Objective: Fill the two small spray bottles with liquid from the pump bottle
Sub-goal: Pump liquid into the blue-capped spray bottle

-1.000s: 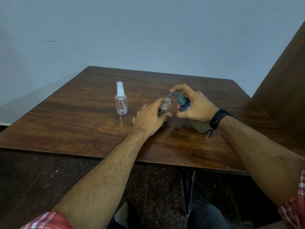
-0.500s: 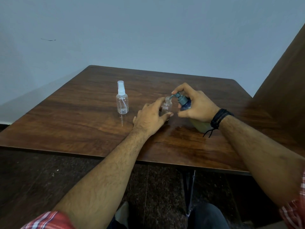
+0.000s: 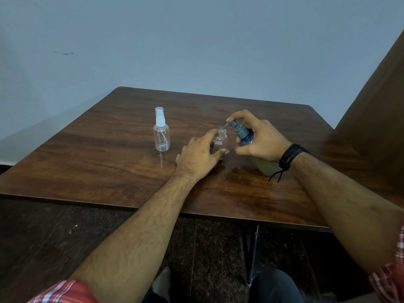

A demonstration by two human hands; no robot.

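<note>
My left hand (image 3: 197, 155) grips a small clear spray bottle (image 3: 220, 142) without its cap, standing upright on the wooden table (image 3: 109, 162). My right hand (image 3: 261, 139) holds the pump bottle (image 3: 244, 134), tilted toward the left, with yellowish liquid showing below my wrist. Its teal nozzle sits right over the small bottle's open neck, and my forefinger rests on the pump head. A second clear spray bottle (image 3: 161, 132) with a white sprayer top stands alone to the left, about a hand's width from my left hand.
A dark wooden panel (image 3: 371, 119) rises at the table's right edge. A pale wall stands behind the table. The near table edge runs below my forearms, with dark floor and my knee beneath.
The pump head has risen slightly under my right forefinger. Both hands and both small bottles stay where they were.
</note>
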